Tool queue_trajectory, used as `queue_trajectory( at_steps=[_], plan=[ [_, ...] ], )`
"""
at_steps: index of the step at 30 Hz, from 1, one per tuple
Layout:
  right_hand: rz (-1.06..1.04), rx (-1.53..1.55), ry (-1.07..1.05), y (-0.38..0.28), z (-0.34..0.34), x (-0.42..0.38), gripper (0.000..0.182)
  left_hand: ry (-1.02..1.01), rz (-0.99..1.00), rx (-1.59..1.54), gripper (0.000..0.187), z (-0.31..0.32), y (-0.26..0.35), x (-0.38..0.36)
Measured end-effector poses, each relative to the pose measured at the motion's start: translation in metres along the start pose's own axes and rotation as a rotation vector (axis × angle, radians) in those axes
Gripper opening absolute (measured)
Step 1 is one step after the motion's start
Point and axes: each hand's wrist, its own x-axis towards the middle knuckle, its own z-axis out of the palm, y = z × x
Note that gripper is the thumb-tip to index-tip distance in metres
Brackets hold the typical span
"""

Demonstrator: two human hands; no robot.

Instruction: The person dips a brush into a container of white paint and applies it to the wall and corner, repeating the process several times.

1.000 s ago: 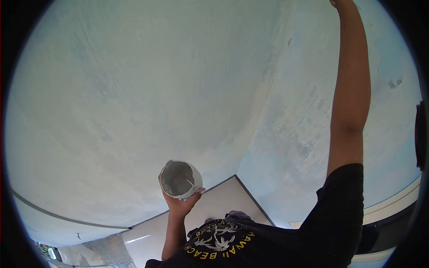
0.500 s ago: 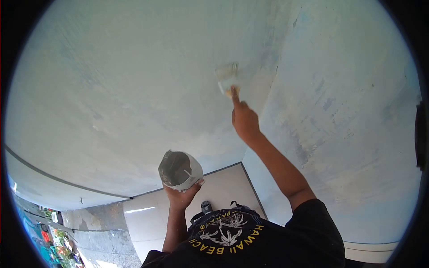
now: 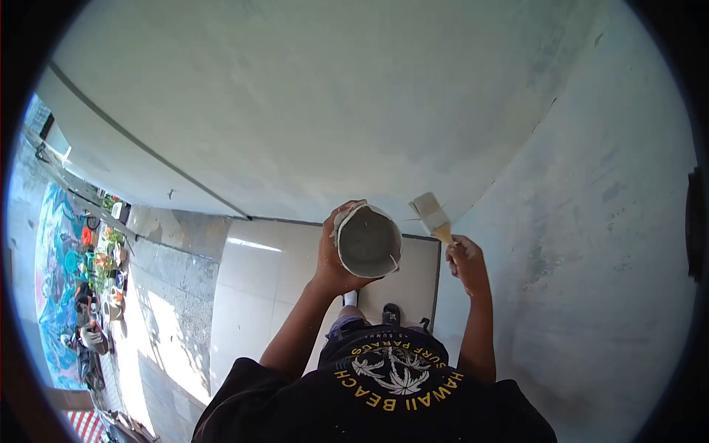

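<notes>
- Head view, looking down past my chest: my left hand (image 3: 334,258) sits just left of the frame's centre, wrapped around the outside of a small round grey-white paint pot (image 3: 368,241), fingers over its rim and palm under its side, the mouth tipped up toward me.
- My right hand (image 3: 467,264), right of centre, is closed on the pale wooden handle of a flat, wide-bristled paintbrush (image 3: 433,217); the bristles point to the upper left and hang just beside the pot's right edge, apart from it.
- Pale blue-white plastered wall (image 3: 354,96) fills the top of the frame and meets a second, patchier face (image 3: 591,244) at a corner running down the right of centre (the brush is clear of both).
- Glossy cream floor tiles (image 3: 255,284) lie below the pot, with my shoes (image 3: 369,306) near the bottom centre.
- Judging by the brush next to the pot's mouth, I take this as the reloading step.
- Next I would need to angle the bristles into the opening, hold the pot level, and wipe excess on the rim.
- Black T-shirt with a yellow print (image 3: 399,380) covers the bottom centre.
</notes>
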Motion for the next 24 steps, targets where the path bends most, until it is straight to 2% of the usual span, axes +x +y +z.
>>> queue_trajectory(
  at_steps=[2,4,6,7,9,10,12,14,16,19,20,22,24],
  plan=[
    [-0.135,-0.025,-0.037,-0.051,0.020,-0.014,0.038,-0.071,0.154,0.155,0.115,-0.027,-0.006,0.006],
    [-0.316,-0.121,-0.075,-0.085,0.020,-0.026,0.039,-0.067,0.139,0.177,0.113,-0.035,-0.009,0.008],
    [-0.516,-0.199,-0.072,-0.111,0.028,-0.049,0.035,-0.069,0.073,0.269,0.104,-0.048,-0.005,0.006],
    [-0.512,-0.193,-0.076,-0.120,0.027,-0.058,0.035,-0.067,0.086,0.304,0.104,-0.046,-0.005,0.007],
    [-0.804,-0.292,-0.126,-0.135,0.026,-0.072,0.034,-0.082,0.088,0.331,0.102,-0.046,-0.009,0.004],
    [-0.802,-0.292,-0.125,-0.142,0.020,-0.078,0.034,-0.096,0.096,0.352,0.101,-0.044,-0.011,0.003],
    [-0.729,-0.544,-0.258,-0.151,0.012,-0.087,0.035,-0.096,0.116,0.342,0.100,-0.039,-0.009,0.003],
    [-0.764,-0.520,-0.243,-0.154,0.014,-0.093,0.037,-0.098,0.131,0.334,0.098,-0.034,-0.007,0.002],
    [-0.723,-0.730,-0.241,-0.165,0.009,-0.101,0.034,-0.113,0.135,0.338,0.096,-0.027,-0.002,0.001],
    [-0.795,-0.851,-0.219,-0.178,0.008,-0.112,0.028,-0.169,0.164,0.370,0.095,-0.020,0.006,0.003],
    [-0.789,-0.850,-0.214,-0.181,0.009,-0.114,0.028,-0.175,0.163,0.366,0.095,-0.017,0.006,0.003],
    [-0.766,-1.038,-0.230,-0.188,0.012,-0.117,0.018,-0.236,0.161,0.341,0.095,-0.012,0.010,0.006],
    [-0.730,-1.121,-0.219,-0.192,0.020,-0.117,0.018,-0.278,0.164,0.366,0.095,-0.006,0.014,0.008]
  ],
)
